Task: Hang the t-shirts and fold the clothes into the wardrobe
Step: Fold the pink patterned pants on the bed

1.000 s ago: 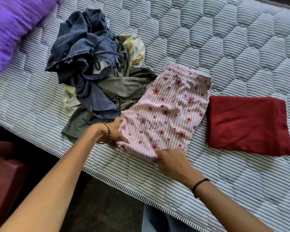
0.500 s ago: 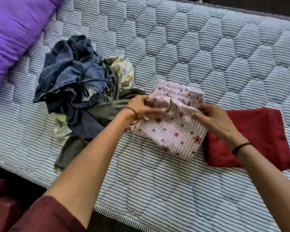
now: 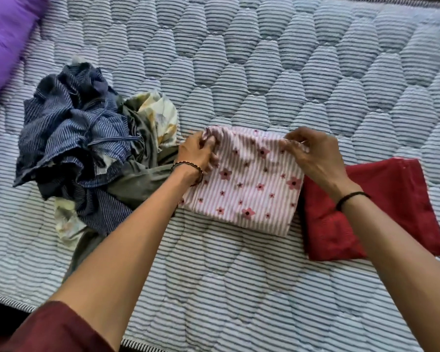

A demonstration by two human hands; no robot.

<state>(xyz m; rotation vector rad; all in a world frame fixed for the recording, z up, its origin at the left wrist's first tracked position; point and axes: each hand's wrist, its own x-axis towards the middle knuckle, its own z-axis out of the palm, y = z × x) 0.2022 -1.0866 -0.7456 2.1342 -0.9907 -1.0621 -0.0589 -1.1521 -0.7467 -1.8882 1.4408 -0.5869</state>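
Both hands are on the pink striped garment [image 3: 249,191] with the little flowers, which lies folded into a neat block on the striped quilted mattress [image 3: 264,72], near the front edge. The left hand [image 3: 198,153] has its fingers curled round the far left corner, bunching the fabric in a pinch. The right hand [image 3: 313,158] pinches the far right corner the same way, knuckles up, fingertips tucked into the cloth. Beaded bracelet [image 3: 188,166] on the left wrist, thin black band [image 3: 351,198] on the right. A dark red sleeve [image 3: 56,329] shows at the bottom left. The garment sits between two neighbours. To its right is a folded red cloth [image 3: 391,204], lying flat, its left edge meeting the pink one's right side (whether it tucks underneath, I cannot tell). To its left is the unfolded heap. There is a crumpled navy striped garment [image 3: 71,138] on top and an olive-grey garment [image 3: 137,184] spreading out beneath it, with the left forearm crossing over part of that. A pale floral cloth [image 3: 160,115] pokes out at the back of the heap and again low on its left side. Up in the far left corner, a purple pillow [image 3: 3,39] rests on the mattress, well apart from the clothes.
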